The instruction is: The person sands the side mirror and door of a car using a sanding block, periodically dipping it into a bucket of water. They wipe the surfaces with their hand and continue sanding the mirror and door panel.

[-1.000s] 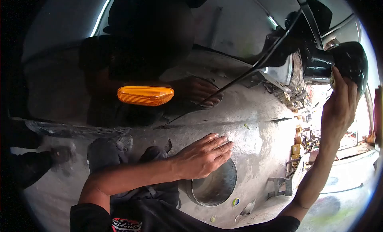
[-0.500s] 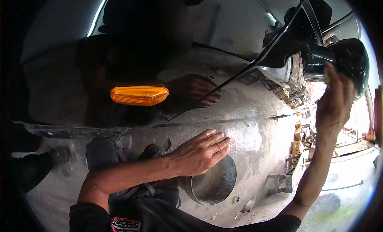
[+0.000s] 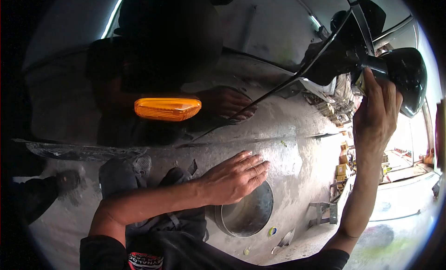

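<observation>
A glossy black car panel (image 3: 60,117) spans my remote view, reflecting a person and a hand. The left forearm and left hand (image 3: 234,177), fingers straight and palm hidden, with no object visible in it, block part of the round bucket (image 3: 253,214) from me. Boxes (image 3: 342,170) clutter the background near a low stool (image 3: 332,213), too jumbled to number. At upper right, the right hand (image 3: 377,107) reaches to the stem (image 3: 378,64) of the black side mirror (image 3: 411,79), fingers bunched close; I cannot tell whether they pinch anything. I count two hands, one mirror with its reflection, one orange lamp (image 3: 168,109) on the panel, one bucket, one stool and one blue-and-yellow disc (image 3: 272,231) beside the bucket.
</observation>
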The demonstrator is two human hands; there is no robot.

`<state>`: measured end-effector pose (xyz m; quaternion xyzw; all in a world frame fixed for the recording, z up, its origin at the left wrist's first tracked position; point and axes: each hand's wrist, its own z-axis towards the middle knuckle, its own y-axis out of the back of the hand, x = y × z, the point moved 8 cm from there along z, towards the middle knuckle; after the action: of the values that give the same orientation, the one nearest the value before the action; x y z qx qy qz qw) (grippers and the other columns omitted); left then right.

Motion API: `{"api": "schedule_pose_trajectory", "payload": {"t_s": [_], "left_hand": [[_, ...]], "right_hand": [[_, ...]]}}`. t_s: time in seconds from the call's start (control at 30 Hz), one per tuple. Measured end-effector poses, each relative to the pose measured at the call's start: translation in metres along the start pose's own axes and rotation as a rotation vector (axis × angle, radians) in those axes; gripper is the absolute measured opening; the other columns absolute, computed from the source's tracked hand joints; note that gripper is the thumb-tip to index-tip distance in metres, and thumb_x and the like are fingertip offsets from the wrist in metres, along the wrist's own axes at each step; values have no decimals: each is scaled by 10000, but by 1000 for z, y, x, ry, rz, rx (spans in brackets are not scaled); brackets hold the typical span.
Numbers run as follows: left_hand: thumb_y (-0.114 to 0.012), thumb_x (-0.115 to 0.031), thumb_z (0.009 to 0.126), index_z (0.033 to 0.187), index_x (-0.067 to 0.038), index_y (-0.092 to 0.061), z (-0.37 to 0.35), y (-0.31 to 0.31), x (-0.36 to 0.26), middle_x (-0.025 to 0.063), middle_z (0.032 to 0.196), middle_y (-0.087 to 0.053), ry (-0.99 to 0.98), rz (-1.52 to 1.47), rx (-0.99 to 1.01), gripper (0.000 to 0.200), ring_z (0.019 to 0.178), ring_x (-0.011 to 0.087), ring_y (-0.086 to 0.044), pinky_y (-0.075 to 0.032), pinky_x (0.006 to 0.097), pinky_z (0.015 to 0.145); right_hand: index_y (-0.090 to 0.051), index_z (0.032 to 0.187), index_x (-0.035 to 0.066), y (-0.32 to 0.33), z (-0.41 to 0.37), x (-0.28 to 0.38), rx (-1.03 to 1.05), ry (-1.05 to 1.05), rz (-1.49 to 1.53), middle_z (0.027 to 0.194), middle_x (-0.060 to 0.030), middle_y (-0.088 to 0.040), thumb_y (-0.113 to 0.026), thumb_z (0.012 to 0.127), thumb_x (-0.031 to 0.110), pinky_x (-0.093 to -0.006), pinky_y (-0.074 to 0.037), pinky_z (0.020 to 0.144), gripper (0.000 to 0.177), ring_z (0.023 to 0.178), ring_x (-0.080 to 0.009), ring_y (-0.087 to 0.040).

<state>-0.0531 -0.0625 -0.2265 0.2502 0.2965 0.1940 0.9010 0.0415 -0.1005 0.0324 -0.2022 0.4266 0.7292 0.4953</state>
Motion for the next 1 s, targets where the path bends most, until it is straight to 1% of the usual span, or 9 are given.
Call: {"api": "schedule_pose_trajectory", "payload": {"t_s": [0.13,0.27,0.4,0.47,0.53,0.67,0.77,0.9,1.0], "left_hand": [[-608,-65,950,1281,63,-650,-2,2,1,266,1400,-604,-1,19,-8,357,1341,409,-563,-422,557,1147],[-643,-26,929,1256,43,-664,0,1,2,258,1383,-618,21,-12,-49,335,1335,402,-572,-444,567,1130],[-648,-29,926,1255,44,-664,-2,0,3,257,1393,-611,17,-7,-31,337,1334,399,-573,-441,566,1132],[-648,-34,926,1250,46,-665,-2,9,4,257,1394,-610,22,-8,-38,334,1333,398,-575,-441,568,1131],[-647,-38,927,1245,48,-666,-4,10,2,259,1393,-610,25,-5,-42,330,1332,398,-576,-441,570,1129],[-638,-40,932,1237,51,-671,-3,6,-3,262,1383,-615,18,12,-35,320,1328,399,-579,-445,568,1123],[-614,-52,930,1285,52,-656,-3,4,-3,257,1413,-598,15,29,2,372,1341,399,-564,-419,549,1148],[-641,-44,937,1225,51,-683,-1,15,-5,257,1362,-633,9,34,-38,306,1300,395,-603,-459,555,1106],[-650,-45,939,1226,46,-687,4,14,-7,255,1351,-642,17,49,0,304,1296,391,-607,-462,553,1102]], "right_hand": [[-715,1260,121,16,-4,-10,-14,-3,-43,1090,-98,-658,-607,785,-187,-430,-517,872,576,990,-291,-622],[-727,1252,122,5,1,11,3,105,-76,1078,-70,-660,-737,750,-136,-408,-564,835,565,983,-249,-623],[-725,1259,124,11,0,4,53,156,-139,1093,-62,-670,-714,770,-147,-394,-579,839,559,997,-249,-624],[-728,1275,169,10,-4,-20,33,-10,-175,1099,-50,-678,-707,803,-125,-369,-576,836,556,1020,-231,-632],[-731,1276,184,10,-9,-7,-72,-7,-91,1091,-43,-681,-707,823,-115,-370,-575,834,543,1022,-228,-636],[-737,1253,134,12,-16,3,26,-15,27,1057,-76,-685,-700,810,-114,-375,-568,830,509,998,-240,-656],[-739,1224,101,25,-14,-15,-74,-75,144,1057,-95,-684,-678,817,-119,-381,-561,840,467,1013,-250,-668],[-698,1087,14,13,-39,-48,-312,-471,702,966,-84,-723,-683,969,9,-263,-569,720,119,848,-134,-687],[-667,1032,27,1,-49,-46,-351,-648,858,912,-53,-713,-743,970,112,-205,-562,685,130,802,-77,-662]]}}
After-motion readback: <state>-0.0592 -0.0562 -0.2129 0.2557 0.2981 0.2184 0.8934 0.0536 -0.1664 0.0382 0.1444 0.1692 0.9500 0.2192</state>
